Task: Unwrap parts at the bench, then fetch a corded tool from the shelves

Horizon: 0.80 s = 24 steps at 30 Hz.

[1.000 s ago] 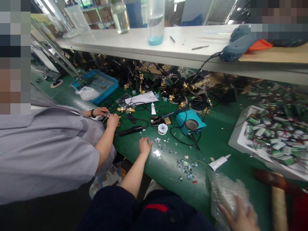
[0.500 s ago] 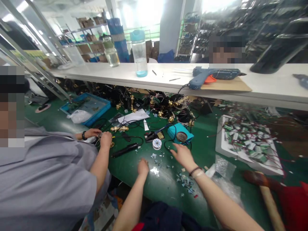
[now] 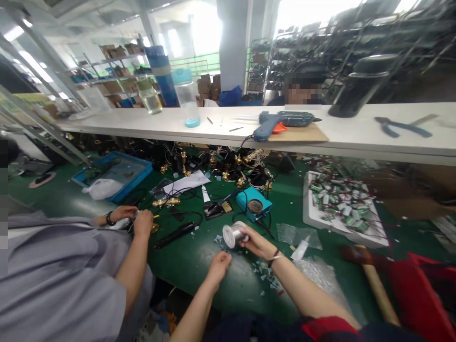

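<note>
Showing bent fingers, the left hand (image 3: pixel 219 267) is nearest; whether it pinches anything I cannot tell. Beyond, the right hand (image 3: pixel 256 242) grips the wire spool (image 3: pixel 232 236) by one end, probably to leave the other clear; it hangs just past the left fingertips, not touching, short of the blue box (image 3: pixel 248 194).

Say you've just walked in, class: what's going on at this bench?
The camera wearer's right hand grips a tilted spool of solder over the green bench. The left hand, curled, is close by; whether it holds anything is unclear. At left, a co-worker has both hands on a small part too hidden to identify. The teal soldering station stands beyond the spool.
</note>
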Tool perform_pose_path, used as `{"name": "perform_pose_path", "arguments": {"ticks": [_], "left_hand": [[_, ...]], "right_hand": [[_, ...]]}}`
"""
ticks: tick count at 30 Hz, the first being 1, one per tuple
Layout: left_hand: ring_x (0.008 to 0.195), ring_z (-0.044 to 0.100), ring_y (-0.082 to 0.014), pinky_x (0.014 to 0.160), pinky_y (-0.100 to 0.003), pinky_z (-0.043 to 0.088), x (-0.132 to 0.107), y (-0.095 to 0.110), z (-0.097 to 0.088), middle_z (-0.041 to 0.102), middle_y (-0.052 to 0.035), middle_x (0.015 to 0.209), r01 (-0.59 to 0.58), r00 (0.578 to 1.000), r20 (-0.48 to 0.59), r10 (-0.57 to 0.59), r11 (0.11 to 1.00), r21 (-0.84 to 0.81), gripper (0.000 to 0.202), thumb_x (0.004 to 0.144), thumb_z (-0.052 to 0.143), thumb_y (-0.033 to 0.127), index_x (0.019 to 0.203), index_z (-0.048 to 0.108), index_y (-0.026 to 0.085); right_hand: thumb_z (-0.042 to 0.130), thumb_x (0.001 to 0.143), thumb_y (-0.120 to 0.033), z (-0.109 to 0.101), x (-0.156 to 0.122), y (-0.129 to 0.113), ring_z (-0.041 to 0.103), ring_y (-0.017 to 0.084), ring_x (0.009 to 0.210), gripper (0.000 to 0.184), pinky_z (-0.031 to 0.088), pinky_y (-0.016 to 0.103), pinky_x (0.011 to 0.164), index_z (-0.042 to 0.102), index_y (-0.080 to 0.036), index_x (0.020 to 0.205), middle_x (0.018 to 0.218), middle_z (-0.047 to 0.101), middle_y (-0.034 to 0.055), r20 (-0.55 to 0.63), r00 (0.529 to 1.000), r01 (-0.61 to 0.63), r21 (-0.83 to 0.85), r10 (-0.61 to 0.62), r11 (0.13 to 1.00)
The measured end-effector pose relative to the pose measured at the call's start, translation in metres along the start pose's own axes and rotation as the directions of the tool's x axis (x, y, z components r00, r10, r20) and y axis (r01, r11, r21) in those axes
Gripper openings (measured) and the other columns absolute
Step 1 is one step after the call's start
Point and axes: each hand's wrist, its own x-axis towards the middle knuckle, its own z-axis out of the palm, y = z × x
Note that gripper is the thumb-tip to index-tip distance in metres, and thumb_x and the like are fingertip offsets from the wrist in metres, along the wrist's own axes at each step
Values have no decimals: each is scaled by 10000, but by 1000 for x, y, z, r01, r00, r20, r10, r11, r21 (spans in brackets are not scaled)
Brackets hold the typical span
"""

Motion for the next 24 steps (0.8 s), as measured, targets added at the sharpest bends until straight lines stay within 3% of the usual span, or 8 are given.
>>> {"name": "perform_pose_path", "arguments": {"ticks": [3, 5, 8, 11, 13, 16, 19, 24], "left_hand": [[580, 371, -109, 588, -237, 244, 1, 29, 0, 424, 22, 577, -96, 995, -2, 97, 991, 89, 162, 827, 496, 185, 681, 499, 114], [612, 388, -118, 594, -245, 227, -9, 49, 18, 450, 9, 597, -182, 983, 51, 176, 975, 128, 169, 803, 525, 215, 666, 515, 115], [573, 387, -110, 588, -232, 273, -35, 65, 64, 439, 11, 570, -236, 950, 230, 211, 968, 84, 222, 847, 404, 240, 685, 500, 123], [469, 323, -103, 521, -232, 300, -48, 66, 95, 431, 17, 542, -202, 915, 367, 169, 978, 51, 274, 867, 307, 282, 747, 496, 124], [506, 364, -106, 544, -233, 315, -46, 71, 94, 458, -1, 574, -238, 917, 345, 197, 968, 79, 240, 839, 350, 266, 710, 494, 125], [675, 451, -138, 677, -252, 319, -41, 88, 74, 511, -30, 643, -379, 911, 240, 335, 910, 170, 222, 802, 453, 265, 639, 520, 129], [670, 442, -149, 665, -271, 278, -48, 98, 61, 518, -31, 643, -482, 874, 217, 435, 833, 271, 262, 805, 469, 313, 609, 501, 142], [618, 489, -149, 623, -257, 300, -62, 67, 68, 522, -37, 583, -350, 935, 118, 334, 921, 173, 388, 817, 371, 430, 572, 476, 148]], "right_hand": [[626, 566, -369, -19, -54, 15, 422, -48, 710, 634, 330, 39, 609, 491, -132, 1138, 936, 552, 21, 127, 992, 5, -104, 8, 995], [656, 498, -287, -25, -76, 29, 413, -51, 755, 611, 320, 28, 652, 528, -118, 1072, 945, 549, 23, -140, 990, -33, -159, 11, 987], [619, 543, -423, -36, -93, 44, 422, -35, 748, 767, 362, 70, 663, 411, -138, 1224, 1049, 536, 61, -530, 835, -52, 188, 146, 981], [537, 544, -624, -50, -114, 48, 436, -15, 693, 907, 385, 127, 615, 288, -162, 1284, 1117, 514, 89, -368, 900, 26, 580, 233, 814], [565, 511, -616, -58, -134, 47, 484, 8, 774, 872, 409, 129, 651, 351, -158, 1222, 1174, 490, 87, -197, 963, -20, 625, 182, 780], [625, 512, -458, -65, -152, 45, 498, 17, 849, 719, 414, 109, 723, 429, -126, 1119, 1098, 525, 65, -60, 989, -95, 415, 132, 905], [597, 532, -341, -70, -137, 42, 465, 1, 831, 599, 399, 108, 769, 493, -110, 1075, 1002, 543, 45, -265, 963, -46, 7, 46, 999], [574, 593, -412, -107, -53, 8, 441, 22, 898, 591, 413, 152, 881, 557, -106, 1099, 1056, 513, 81, -617, 698, 138, -383, -364, 914]]}}
